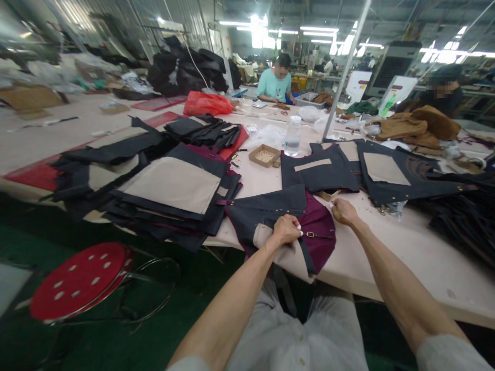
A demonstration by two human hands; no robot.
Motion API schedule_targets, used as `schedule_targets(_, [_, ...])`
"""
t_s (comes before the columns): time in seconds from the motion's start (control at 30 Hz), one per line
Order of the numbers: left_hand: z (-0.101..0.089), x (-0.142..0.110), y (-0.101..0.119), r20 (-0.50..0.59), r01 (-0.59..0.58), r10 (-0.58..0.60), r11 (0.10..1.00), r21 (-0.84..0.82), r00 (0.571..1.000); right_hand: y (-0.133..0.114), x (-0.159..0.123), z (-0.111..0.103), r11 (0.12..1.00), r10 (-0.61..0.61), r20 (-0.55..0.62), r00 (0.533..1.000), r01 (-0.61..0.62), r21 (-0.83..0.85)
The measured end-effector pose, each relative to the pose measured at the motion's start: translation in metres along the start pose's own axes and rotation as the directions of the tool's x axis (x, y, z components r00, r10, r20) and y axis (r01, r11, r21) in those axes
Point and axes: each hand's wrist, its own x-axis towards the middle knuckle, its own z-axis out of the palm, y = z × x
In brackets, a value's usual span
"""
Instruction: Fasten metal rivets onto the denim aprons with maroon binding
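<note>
In front of me lies a dark grey sewn fabric piece (266,201) with maroon fabric (320,224), a beige patch and a small metal buckle (310,234). My left hand (286,230) is closed on this fabric piece near its middle, with white coverings on some fingertips. Just right of the maroon edge, my right hand (344,212) is closed, its fingertips pressed together; whatever they hold is too small to make out. A small cardboard box (328,195) sits just beyond that hand, partly under another dark panel (320,170).
Stacked dark panels (170,180) lie at left, more panels (394,170) at right. A shallow box of small pieces (264,155) and a clear jar (293,136) stand ahead, near a metal pole (344,72). A red stool (81,281) is at lower left. Two people work across the table.
</note>
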Motion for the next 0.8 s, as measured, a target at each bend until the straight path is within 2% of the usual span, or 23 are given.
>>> schedule_targets(0.07, [0.0, 0.0, -0.002, 0.002, -0.02, 0.02, 1.0, -0.015, 1.0, -0.016, -0.019, 0.003, 0.981, -0.178, -0.046, 0.983, 0.18, 0.064])
schedule_targets(0.17, [0.002, 0.002, -0.005, 0.009, -0.035, 0.035, 0.999, -0.035, 0.999, -0.043, -0.05, 0.014, 0.869, -0.452, -0.055, 0.891, 0.453, 0.201])
schedule_targets(0.3, [0.002, 0.002, -0.007, 0.013, -0.032, 0.033, 0.997, -0.065, 0.999, -0.068, -0.073, 0.031, 0.756, -0.619, -0.023, 0.785, 0.603, 0.254])
schedule_targets(0.4, [0.001, 0.001, -0.008, 0.005, -0.033, 0.034, 0.997, -0.076, 0.999, -0.071, -0.073, 0.039, 0.726, -0.664, -0.001, 0.748, 0.644, 0.24])
schedule_targets(0.5, [0.001, 0.0, -0.008, -0.002, -0.022, 0.022, 0.997, -0.076, 1.0, -0.07, -0.07, 0.043, 0.728, -0.658, 0.003, 0.753, 0.635, 0.257])
schedule_targets(0.6, [0.002, 0.001, -0.007, -0.013, -0.014, 0.014, 0.997, -0.074, 1.0, -0.071, -0.067, 0.044, 0.75, -0.626, 0.017, 0.779, 0.597, 0.286])
schedule_targets(0.7, [0.002, 0.001, -0.007, -0.022, -0.014, 0.012, 0.997, -0.079, 1.0, -0.076, -0.062, 0.042, 0.801, -0.554, 0.063, 0.83, 0.512, 0.31])
schedule_targets(0.8, [0.003, 0.002, -0.008, -0.026, -0.011, 0.009, 0.995, -0.097, 1.0, -0.081, -0.054, 0.039, 0.858, -0.456, 0.18, 0.871, 0.377, 0.35])
